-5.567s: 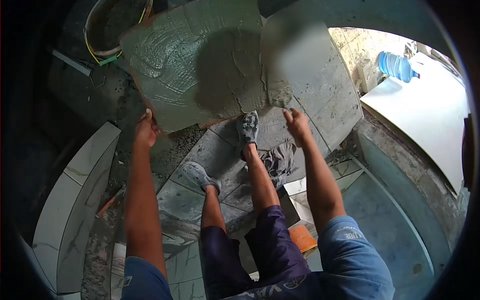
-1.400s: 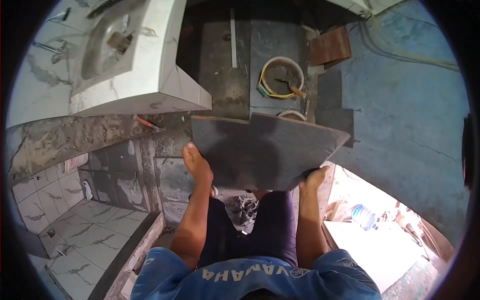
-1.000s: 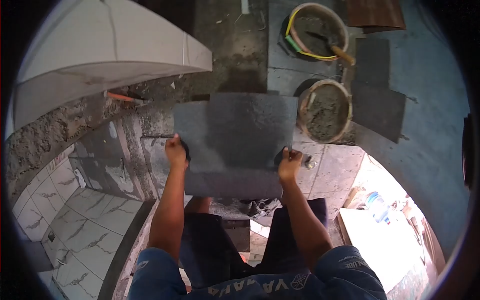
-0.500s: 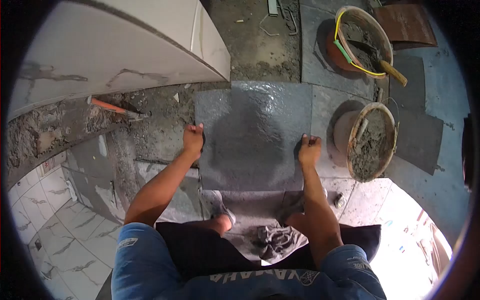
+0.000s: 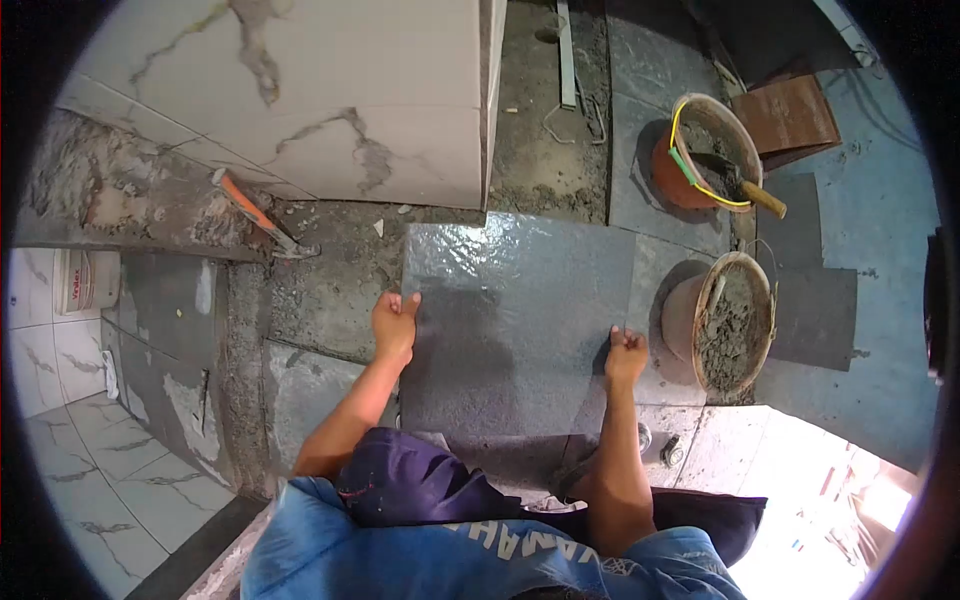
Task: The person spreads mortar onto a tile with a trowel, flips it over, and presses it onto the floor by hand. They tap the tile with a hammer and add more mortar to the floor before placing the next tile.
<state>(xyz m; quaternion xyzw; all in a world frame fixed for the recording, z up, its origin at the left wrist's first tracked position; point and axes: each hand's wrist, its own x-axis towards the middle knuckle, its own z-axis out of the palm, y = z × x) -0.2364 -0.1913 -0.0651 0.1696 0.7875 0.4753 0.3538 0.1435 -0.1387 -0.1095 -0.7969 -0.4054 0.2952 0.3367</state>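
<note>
Tile, dark grey, square and rough-faced (image 5: 510, 320), is what has moved: a second ago it was carried in the air in front of the person's chest, half a second ago it was tilting down, and now it lies low and nearly level over the floor, its wet sheen catching light along the far edge. The left hand (image 5: 395, 322) is still curled over the tile's left edge, and the right hand (image 5: 626, 352) is clenched on its right edge, so neither has let go. To judge by that, the lowering is almost done, while the seating is not yet finished. Just beyond the tile's far edge stands the white marble-veined tiled block (image 5: 380, 110). Left of the tile lies bare rough grey mortar bedding (image 5: 330, 290), and beyond its far left corner an orange-handled tool (image 5: 255, 215). Right of the tile sits a round bucket of grey mortar (image 5: 730, 320), and farther off, an orange bucket with a yellow rim (image 5: 705, 150).
</note>
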